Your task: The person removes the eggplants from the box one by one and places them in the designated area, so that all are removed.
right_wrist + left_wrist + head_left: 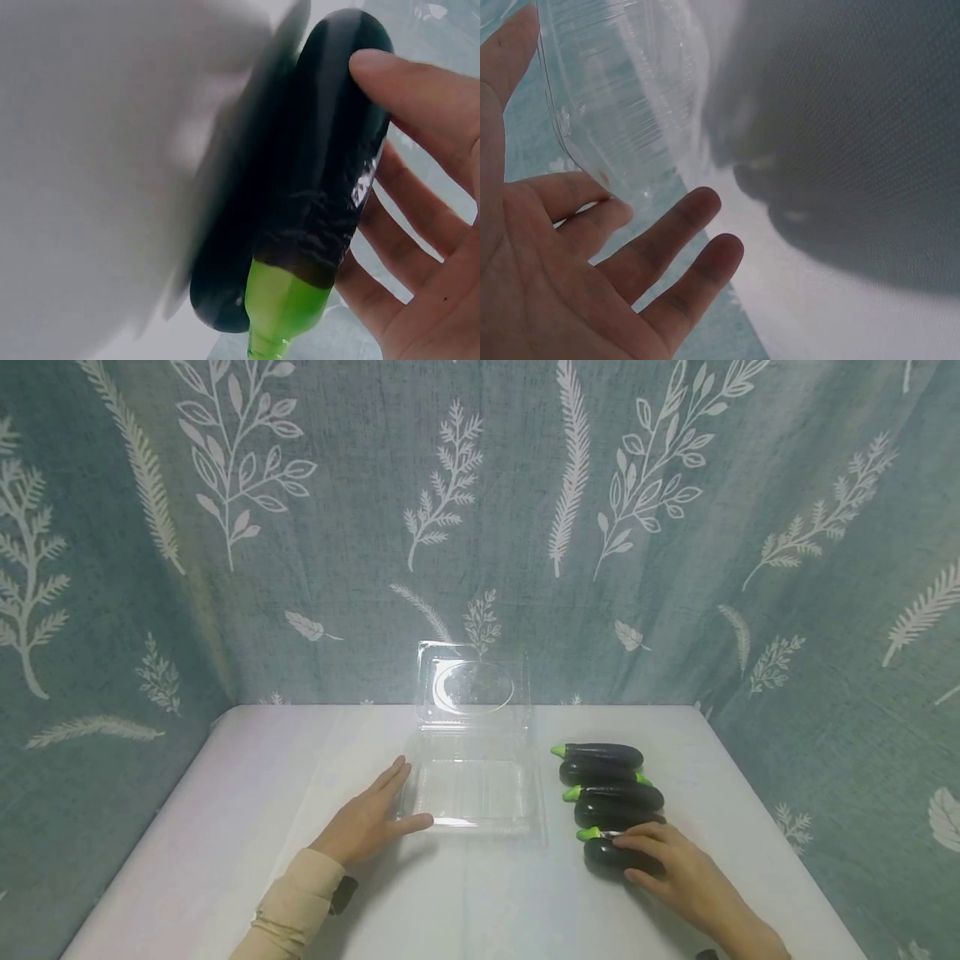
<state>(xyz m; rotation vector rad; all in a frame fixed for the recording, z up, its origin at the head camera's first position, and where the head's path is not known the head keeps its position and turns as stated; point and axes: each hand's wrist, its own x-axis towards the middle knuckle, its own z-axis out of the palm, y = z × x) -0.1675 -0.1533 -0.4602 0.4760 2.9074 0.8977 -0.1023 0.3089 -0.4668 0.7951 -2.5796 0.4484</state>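
My left hand (367,822) lies along the left side of a clear plastic clamshell box (472,827), its fingers spread. In the left wrist view the thumb and some fingers are at the rim of the box (630,97), and the other fingers extend freely. The box lid (474,687) stands raised at the back. At the right, my right hand (678,868) holds an eggplant (326,165) with a green cap, thumb on one side and fingers behind. Another eggplant (221,300) lies against it, its far part hidden.
Several more dark eggplants (607,756) lie in a row behind my right hand, their green caps facing different ways. They rest on a white table (300,760), right of the box. A green-grey curtain (360,527) with white leaf prints encloses the back and sides.
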